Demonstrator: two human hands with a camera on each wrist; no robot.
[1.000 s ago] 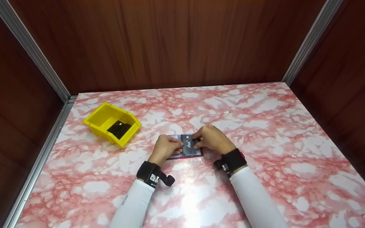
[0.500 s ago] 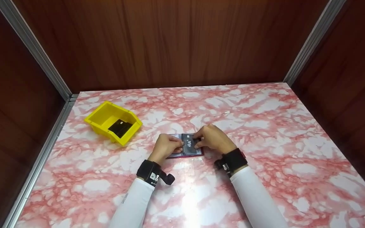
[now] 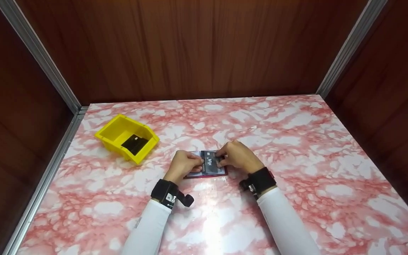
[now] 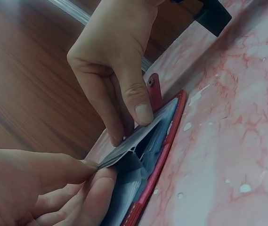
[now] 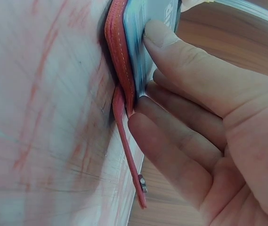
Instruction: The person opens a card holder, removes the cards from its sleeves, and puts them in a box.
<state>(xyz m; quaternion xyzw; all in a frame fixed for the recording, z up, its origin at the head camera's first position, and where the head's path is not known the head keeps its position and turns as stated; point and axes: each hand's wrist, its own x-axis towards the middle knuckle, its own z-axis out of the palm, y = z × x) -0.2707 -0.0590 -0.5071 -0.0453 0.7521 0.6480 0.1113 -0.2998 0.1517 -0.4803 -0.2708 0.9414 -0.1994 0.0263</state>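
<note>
An open red card holder with clear plastic sleeves lies on the table between the hands. Over its right half is a dark grey card marked "Vip". My left hand pinches the near-middle edge of a sleeve between thumb and fingers, lifting it so a gap shows beneath in the left wrist view. From the other side, my right hand holds the card's right edge, its thumb flat on the card face. A red strap with a metal snap sticks out beside the right fingers.
A yellow bin stands to the left, with black cards inside. The red-and-white marbled table is bounded by dark wood panels at the back and sides.
The left hand has shifted slightly left, and the grey card has tipped a little the same way. The right hand stays nearly in place.
</note>
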